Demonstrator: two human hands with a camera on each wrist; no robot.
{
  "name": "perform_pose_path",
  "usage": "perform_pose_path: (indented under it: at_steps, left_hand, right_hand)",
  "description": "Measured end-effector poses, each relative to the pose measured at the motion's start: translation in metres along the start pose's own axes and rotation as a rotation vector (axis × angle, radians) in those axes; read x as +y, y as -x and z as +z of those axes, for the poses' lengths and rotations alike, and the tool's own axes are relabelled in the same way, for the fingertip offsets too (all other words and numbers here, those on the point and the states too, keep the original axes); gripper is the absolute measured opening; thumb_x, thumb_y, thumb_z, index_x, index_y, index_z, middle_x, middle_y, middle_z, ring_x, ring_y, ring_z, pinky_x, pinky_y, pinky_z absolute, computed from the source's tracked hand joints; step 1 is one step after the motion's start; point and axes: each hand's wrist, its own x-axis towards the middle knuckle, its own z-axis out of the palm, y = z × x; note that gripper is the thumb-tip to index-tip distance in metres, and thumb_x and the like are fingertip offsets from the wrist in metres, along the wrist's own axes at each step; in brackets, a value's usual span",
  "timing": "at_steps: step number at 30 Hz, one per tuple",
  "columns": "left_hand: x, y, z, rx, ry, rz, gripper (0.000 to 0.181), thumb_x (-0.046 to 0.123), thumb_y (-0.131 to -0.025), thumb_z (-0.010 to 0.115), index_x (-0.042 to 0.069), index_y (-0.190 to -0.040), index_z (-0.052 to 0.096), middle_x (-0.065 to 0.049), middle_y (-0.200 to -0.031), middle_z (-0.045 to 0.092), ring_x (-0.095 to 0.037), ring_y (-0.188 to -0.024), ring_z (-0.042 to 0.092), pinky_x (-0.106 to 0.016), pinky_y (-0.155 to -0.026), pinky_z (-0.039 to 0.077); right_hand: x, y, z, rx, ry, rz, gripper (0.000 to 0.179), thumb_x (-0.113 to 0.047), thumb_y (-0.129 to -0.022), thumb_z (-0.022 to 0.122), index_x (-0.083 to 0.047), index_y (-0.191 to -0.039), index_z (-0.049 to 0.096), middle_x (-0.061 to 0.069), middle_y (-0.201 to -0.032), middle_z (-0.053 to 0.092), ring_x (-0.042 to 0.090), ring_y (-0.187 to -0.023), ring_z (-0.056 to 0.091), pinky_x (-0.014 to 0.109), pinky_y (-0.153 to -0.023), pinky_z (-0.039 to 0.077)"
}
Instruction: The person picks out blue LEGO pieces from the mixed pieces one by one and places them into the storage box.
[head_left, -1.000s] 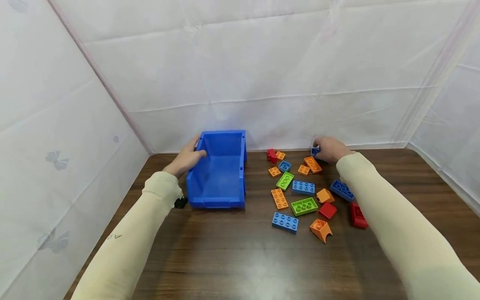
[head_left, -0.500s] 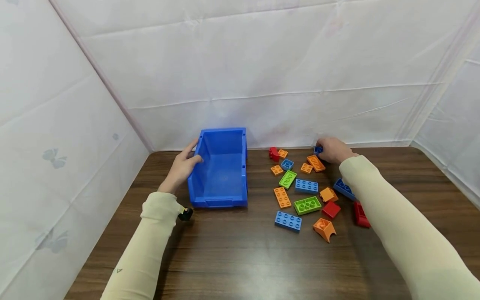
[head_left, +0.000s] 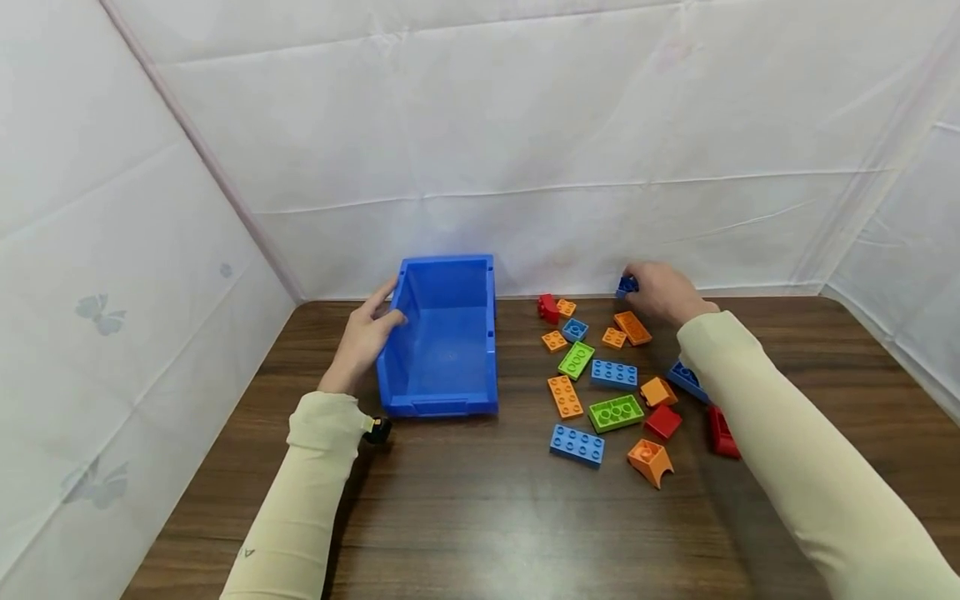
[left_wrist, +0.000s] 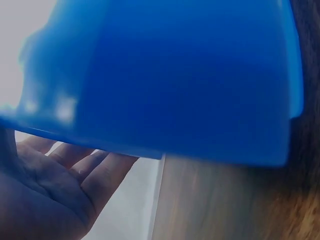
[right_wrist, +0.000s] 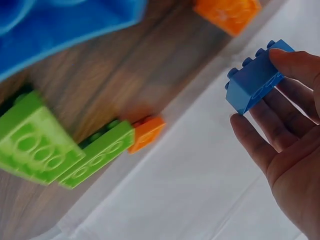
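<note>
Got a blue brick pinched in the right hand, blue bin gripped with the left hand.
Holding the brick between thumb and fingers at the back of the wooden table, right by the white sheet; can't tell if touching it. On the other side, clamped over the bin's left wall, thumb inside and fingers outside. Both hands well apart, with loose bricks spread between and toward the front: orange plate just below the right one, red piece farther left beside a small orange one, green brick mid-scatter, and closest to the front an arch-cut orange piece.
</note>
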Motion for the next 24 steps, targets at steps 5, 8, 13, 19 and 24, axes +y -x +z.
perform_pose_path:
  at_steps: [5, 8, 13, 19, 24]
  left_hand:
    - [0.003, 0.0, 0.007, -0.012, 0.012, -0.011, 0.074, 0.016, -0.101, 0.059, 0.028, -0.169, 0.033, -0.023, -0.153, 0.055, -0.044, -0.136, 0.054, -0.064, -0.111, 0.042]
    - [0.005, 0.0, 0.009, -0.016, 0.015, -0.012, 0.074, 0.015, -0.101, 0.058, 0.028, -0.169, 0.033, -0.022, -0.156, 0.052, -0.043, -0.14, 0.052, -0.063, -0.112, 0.042]
    - [0.006, -0.001, 0.012, -0.025, 0.024, -0.011, 0.074, 0.016, -0.101, 0.058, 0.028, -0.169, 0.032, -0.022, -0.157, 0.051, -0.042, -0.141, 0.051, -0.063, -0.111, 0.043]
    - [0.008, -0.001, 0.021, -0.028, 0.034, -0.007, 0.073, 0.015, -0.101, 0.058, 0.026, -0.169, 0.034, -0.02, -0.157, 0.052, -0.041, -0.14, 0.052, -0.063, -0.11, 0.044]
    - [0.007, 0.002, 0.024, -0.032, 0.032, -0.005, 0.073, 0.016, -0.101, 0.058, 0.026, -0.169, 0.034, -0.02, -0.157, 0.052, -0.042, -0.14, 0.052, -0.064, -0.111, 0.043]
  right_hand:
    - [-0.01, 0.008, -0.004, 0.06, -0.079, 0.004, 0.043, -0.009, -0.103, 0.066, 0.009, -0.14, 0.057, 0.033, -0.137, 0.059, 0.047, -0.115, 0.057, 0.064, -0.107, 0.044]
    - [-0.018, 0.014, -0.005, 0.119, -0.12, -0.014, 0.044, -0.01, -0.103, 0.068, 0.008, -0.141, 0.057, 0.033, -0.138, 0.059, 0.048, -0.118, 0.058, 0.064, -0.106, 0.045]
    - [-0.032, 0.028, -0.006, 0.194, -0.195, -0.046, 0.045, -0.01, -0.103, 0.069, 0.007, -0.142, 0.057, 0.031, -0.138, 0.06, 0.049, -0.122, 0.058, 0.064, -0.104, 0.047]
    - [-0.047, 0.051, -0.009, 0.265, -0.261, -0.067, 0.047, -0.011, -0.104, 0.068, 0.006, -0.146, 0.056, 0.03, -0.142, 0.057, 0.049, -0.126, 0.057, 0.065, -0.105, 0.046]
    - [-0.058, 0.064, -0.009, 0.342, -0.262, -0.099, 0.046, -0.01, -0.104, 0.068, 0.006, -0.146, 0.057, 0.031, -0.141, 0.058, 0.049, -0.125, 0.058, 0.065, -0.102, 0.049]
